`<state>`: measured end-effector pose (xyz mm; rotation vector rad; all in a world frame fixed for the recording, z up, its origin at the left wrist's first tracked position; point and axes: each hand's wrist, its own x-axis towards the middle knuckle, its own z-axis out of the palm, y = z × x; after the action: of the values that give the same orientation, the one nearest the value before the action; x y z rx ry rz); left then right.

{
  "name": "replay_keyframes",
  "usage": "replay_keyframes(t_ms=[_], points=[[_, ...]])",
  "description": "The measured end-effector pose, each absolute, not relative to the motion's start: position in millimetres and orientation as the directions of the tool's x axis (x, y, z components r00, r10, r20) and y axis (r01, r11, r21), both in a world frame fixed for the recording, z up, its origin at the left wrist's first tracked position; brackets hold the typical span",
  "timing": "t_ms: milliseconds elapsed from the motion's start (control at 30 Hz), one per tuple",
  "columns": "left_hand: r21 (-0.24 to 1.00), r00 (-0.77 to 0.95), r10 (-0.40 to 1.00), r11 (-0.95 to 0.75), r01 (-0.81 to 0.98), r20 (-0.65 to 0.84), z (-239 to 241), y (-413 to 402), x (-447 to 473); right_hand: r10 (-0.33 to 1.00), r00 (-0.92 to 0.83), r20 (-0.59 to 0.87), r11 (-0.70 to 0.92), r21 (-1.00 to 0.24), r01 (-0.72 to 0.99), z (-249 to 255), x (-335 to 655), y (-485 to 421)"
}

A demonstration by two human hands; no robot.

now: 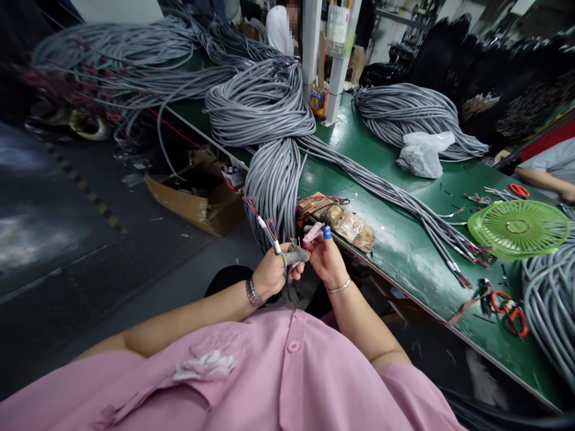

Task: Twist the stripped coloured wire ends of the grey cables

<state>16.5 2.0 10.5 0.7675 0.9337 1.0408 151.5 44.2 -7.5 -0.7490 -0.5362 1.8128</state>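
My left hand (272, 272) is closed around a grey cable end (296, 256) whose stripped coloured wires fan out at the tip. A second wire bundle (263, 224) with red and blue strands rises from the same fist. My right hand (326, 254), with a blue finger cot and taped fingertips, pinches the coloured wire ends just right of the left hand. Both hands hover in front of the table edge, below a thick hanging bundle of grey cables (274, 179).
The green table (404, 239) carries large coils of grey cable (260, 102), a taped wooden block (344, 221), a white plastic bag (422, 154), a green fan grille (518, 227), orange-handled cutters (510, 308). A cardboard box (197, 194) sits on the floor. Other people are at the far end and the right edge.
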Motion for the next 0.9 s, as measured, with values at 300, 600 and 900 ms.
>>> replay_keyframes(t_ms=[300,600,900], points=[[0.888,0.142,0.962,0.272,-0.372,-0.235,14,-9,15,0.949,-0.221,-0.224,-0.314,-0.726,-0.612,0,154,41],[0.88,0.145,0.961,0.273,-0.389,-0.234,15,-1,18,0.966,-0.203,-0.16,-0.251,-0.767,-0.59,-13,149,48],[0.882,0.134,0.957,0.29,-0.371,-0.259,7,2,17,0.961,-0.168,-0.22,-0.277,-0.733,-0.621,-3,143,52]])
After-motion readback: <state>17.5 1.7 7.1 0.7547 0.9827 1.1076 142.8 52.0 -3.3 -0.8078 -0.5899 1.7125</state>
